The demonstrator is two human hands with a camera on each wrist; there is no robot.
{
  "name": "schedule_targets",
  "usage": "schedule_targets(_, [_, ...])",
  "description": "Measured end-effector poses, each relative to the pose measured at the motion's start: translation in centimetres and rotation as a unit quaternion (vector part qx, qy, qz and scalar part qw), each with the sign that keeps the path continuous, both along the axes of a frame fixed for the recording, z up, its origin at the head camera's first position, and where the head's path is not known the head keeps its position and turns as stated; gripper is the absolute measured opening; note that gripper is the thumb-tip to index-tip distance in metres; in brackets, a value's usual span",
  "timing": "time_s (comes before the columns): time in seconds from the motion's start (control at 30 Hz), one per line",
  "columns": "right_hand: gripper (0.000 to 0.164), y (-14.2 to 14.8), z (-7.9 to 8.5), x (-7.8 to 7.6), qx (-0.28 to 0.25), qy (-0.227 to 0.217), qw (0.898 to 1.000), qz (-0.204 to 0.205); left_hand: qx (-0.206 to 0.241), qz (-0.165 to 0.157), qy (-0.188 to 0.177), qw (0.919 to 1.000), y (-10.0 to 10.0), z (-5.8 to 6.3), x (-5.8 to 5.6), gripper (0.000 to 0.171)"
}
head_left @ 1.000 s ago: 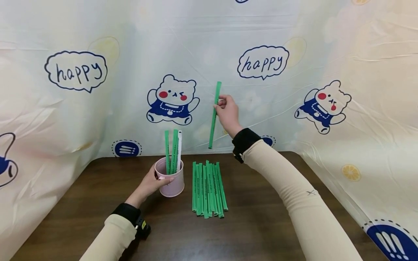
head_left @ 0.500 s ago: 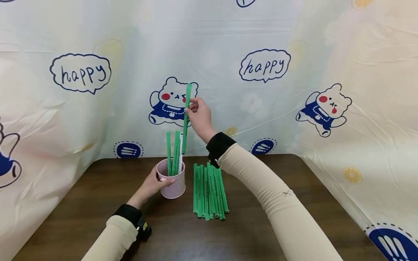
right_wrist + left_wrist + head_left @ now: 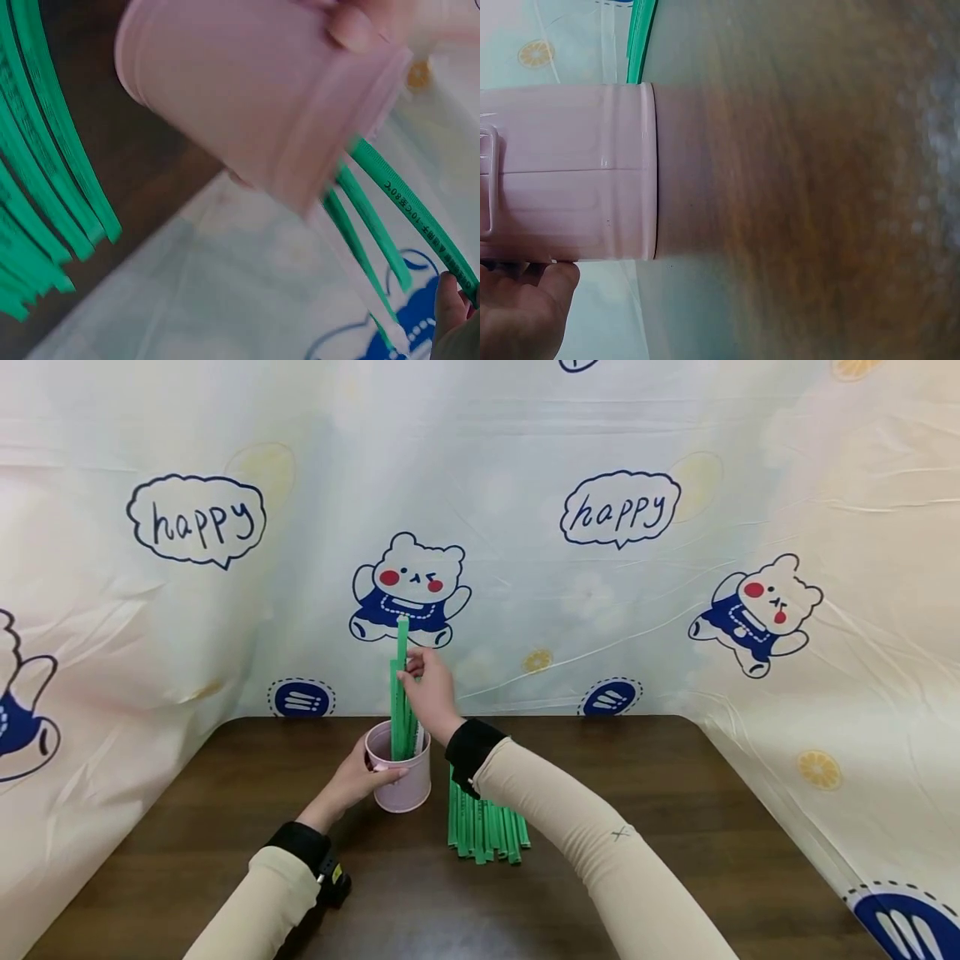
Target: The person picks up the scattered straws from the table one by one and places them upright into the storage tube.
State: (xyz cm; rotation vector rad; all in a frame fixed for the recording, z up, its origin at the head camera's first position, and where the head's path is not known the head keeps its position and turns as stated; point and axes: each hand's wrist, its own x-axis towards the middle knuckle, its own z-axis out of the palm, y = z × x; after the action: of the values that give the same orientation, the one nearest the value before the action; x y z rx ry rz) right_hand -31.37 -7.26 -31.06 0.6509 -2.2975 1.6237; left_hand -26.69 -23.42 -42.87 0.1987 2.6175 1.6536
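Note:
My left hand (image 3: 352,781) grips a pink cup (image 3: 405,789) by its side, thumb lying across the front below the rim. The cup stands upright on the table with several green wrapped straws and one white straw (image 3: 420,741) in it. My right hand (image 3: 431,689) pinches another green wrapped straw (image 3: 402,635) above the cup. In the right wrist view this straw (image 3: 412,210) slants down into the mouth of the cup, dark print along its wrapper. The cup's wall (image 3: 562,165) fills much of the left wrist view, with fingers (image 3: 551,300) at its edge.
A row of green wrapped straws (image 3: 487,831) lies on the dark wooden table (image 3: 420,910), right of the cup; my right forearm covers its far end. A pale printed curtain (image 3: 495,460) hangs behind and at both sides.
My right hand has carried the green wrapped straw left and then down, from over the row to the cup, its lower end now among the others. The left hand keeps its hold.

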Motion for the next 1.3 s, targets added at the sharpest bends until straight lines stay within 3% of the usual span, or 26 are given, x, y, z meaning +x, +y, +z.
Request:
schedule_targets(0.4, [0.034,-0.6,-4.5,0.7,0.026,-0.038,0.999,0.009,0.003,-0.005,0.007,1.0000,0.0,-0.1,0.2,0.093])
schedule_targets(0.7, [0.035,-0.3,-6.3,0.3,0.043,-0.046,0.998,0.011,0.008,0.000,0.007,0.9999,0.0,-0.1,-0.1,0.095])
schedule_targets(1.03, [0.038,1.1,-5.4,-0.5,0.054,-0.055,0.997,-0.001,0.010,0.000,0.007,0.9999,0.2,-0.1,-0.1,0.095])
schedule_targets(1.3, [0.038,4.6,-3.7,-2.9,0.042,-0.042,0.998,-0.018,0.012,0.004,0.014,0.9998,0.1,-0.1,-0.1,0.094])
